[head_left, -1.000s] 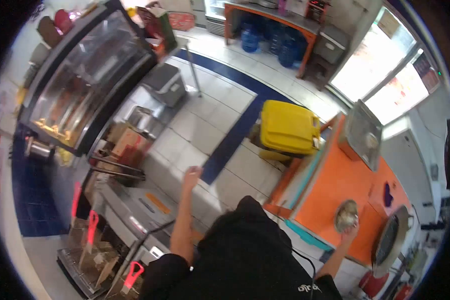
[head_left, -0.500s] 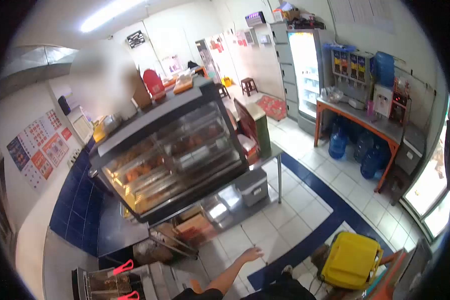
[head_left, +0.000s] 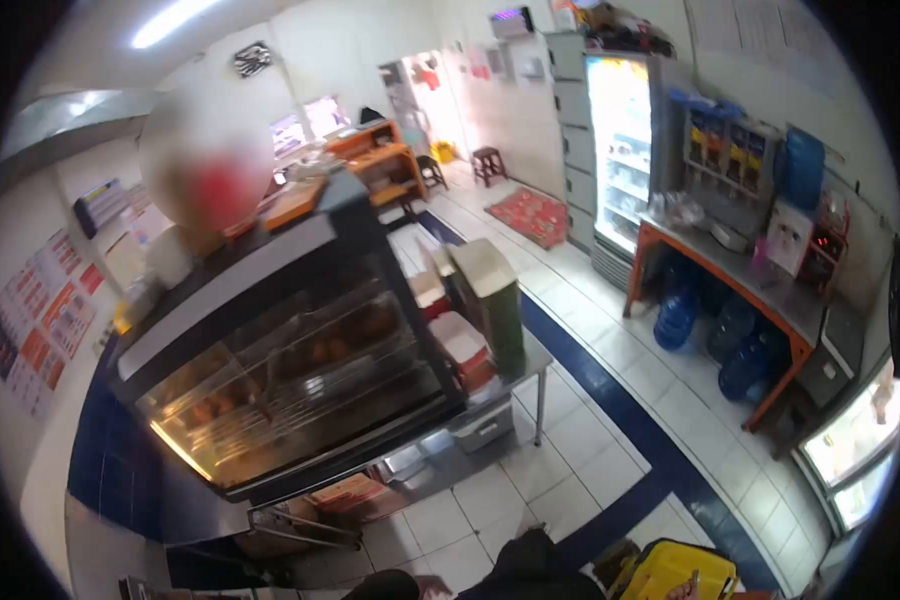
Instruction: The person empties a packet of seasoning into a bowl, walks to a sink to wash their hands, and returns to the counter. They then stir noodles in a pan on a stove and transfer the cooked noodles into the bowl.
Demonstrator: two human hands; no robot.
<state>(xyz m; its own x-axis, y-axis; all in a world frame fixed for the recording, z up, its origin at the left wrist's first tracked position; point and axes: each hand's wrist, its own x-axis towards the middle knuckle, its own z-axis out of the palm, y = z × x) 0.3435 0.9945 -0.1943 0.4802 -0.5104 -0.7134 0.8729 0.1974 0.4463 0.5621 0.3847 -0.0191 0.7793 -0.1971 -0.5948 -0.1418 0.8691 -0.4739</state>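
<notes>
At the bottom edge of the head view, part of my left hand [head_left: 431, 587] shows beside dark clothing, low over the tiled floor. Blur and the frame edge hide its fingers. My right hand [head_left: 684, 588] is at the lower right, overlapping the yellow plastic bin [head_left: 660, 565]; only a small part of it shows, and I cannot tell whether it grips anything. Ahead stands a glass display case [head_left: 290, 370] with fried food on its lit shelves. Its metal table [head_left: 535, 365] carries a tall green container [head_left: 490, 300] and a white-and-red box [head_left: 460, 345] on the right.
An orange-framed table [head_left: 730, 265] stands at the right, with blue water jugs [head_left: 678, 315] beneath it. A lit drinks fridge [head_left: 620, 150] is behind it. A person [head_left: 210, 180], blurred, is beyond the display case. A red rug [head_left: 530, 217] lies on the floor farther back.
The view has shifted, and the display case sits farther left. My left hand has dropped from over the floor to the bottom edge. My right hand has come into view at the yellow bin.
</notes>
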